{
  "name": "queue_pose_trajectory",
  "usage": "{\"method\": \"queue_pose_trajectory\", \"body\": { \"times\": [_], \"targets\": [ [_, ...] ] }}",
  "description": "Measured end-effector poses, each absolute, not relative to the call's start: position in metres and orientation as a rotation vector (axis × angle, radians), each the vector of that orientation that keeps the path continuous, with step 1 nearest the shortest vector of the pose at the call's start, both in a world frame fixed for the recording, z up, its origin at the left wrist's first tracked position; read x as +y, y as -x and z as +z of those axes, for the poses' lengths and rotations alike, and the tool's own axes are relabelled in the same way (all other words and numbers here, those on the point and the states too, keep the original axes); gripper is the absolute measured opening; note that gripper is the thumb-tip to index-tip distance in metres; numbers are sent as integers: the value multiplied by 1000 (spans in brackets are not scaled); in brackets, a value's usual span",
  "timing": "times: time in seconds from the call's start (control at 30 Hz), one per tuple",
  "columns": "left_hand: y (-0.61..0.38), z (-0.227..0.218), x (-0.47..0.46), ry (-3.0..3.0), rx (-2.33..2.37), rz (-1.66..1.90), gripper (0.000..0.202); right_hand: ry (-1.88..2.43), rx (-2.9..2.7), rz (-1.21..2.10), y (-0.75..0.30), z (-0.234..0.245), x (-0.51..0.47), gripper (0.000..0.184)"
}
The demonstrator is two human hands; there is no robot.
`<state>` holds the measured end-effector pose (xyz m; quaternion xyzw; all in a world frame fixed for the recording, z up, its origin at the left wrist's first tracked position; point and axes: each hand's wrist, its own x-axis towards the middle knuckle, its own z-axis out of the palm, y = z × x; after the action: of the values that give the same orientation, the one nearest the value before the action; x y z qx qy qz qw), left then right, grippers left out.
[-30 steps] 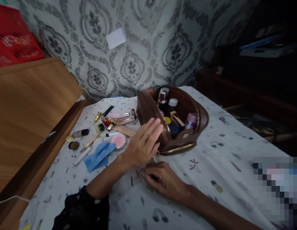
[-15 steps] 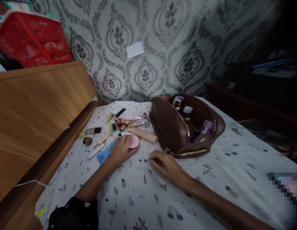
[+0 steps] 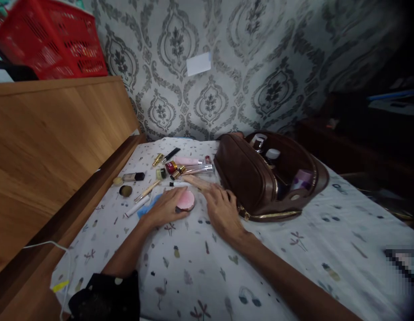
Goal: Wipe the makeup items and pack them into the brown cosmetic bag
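Observation:
My left hand is closed around the edge of a round pink compact on the patterned sheet. Part of a blue cloth shows under and beside that hand. My right hand has its fingers curled over the near end of a beige tube, which still lies on the sheet. Just right of this hand stands a brown makeup bag, unzipped, with bottles inside. Beyond my hands lie a white pen-like stick, a thin makeup brush and a dark red nail polish bottle.
More cosmetics lie farther back, among them a pink tube, a black-capped bottle and a round brush head. A wooden headboard rises at left, with a red basket above it. A white cable hangs at the left edge.
My right hand has moved forward from the bare sheet beside the bag onto the beige tube. My left hand stays at the pink compact. The view has shifted slightly.

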<state>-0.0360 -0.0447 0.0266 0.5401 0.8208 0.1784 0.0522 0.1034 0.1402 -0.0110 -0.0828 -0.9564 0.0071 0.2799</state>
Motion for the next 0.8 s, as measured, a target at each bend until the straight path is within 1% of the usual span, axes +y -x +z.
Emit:
{"method": "queue_pose_trajectory", "body": {
  "times": [0.07, 0.27, 0.43, 0.53, 0.67, 0.8],
  "targets": [
    [34, 26, -43, -1651, 2503, 578, 84, 269, -2617, 87, -105, -7, 142, 41],
    [32, 27, -41, -1651, 2506, 623, 75, 271, -2731, 404, -109, -1, 145, 44],
    [31, 28, -41, -1682, 2516, 648, 67, 99, -2534, 736, -116, 1, 148, 42],
    [31, 27, -41, -1713, 2513, 669, 63, 38, -2383, 877, -120, 4, 150, 38],
    [32, 24, -41, -1784, 2514, 667, 62, 17, -2303, 990, -121, 8, 152, 36],
    [33, 22, -41, -1824, 2508, 665, 68, 44, -2362, 1104, -117, 4, 154, 37]
  ]
}}
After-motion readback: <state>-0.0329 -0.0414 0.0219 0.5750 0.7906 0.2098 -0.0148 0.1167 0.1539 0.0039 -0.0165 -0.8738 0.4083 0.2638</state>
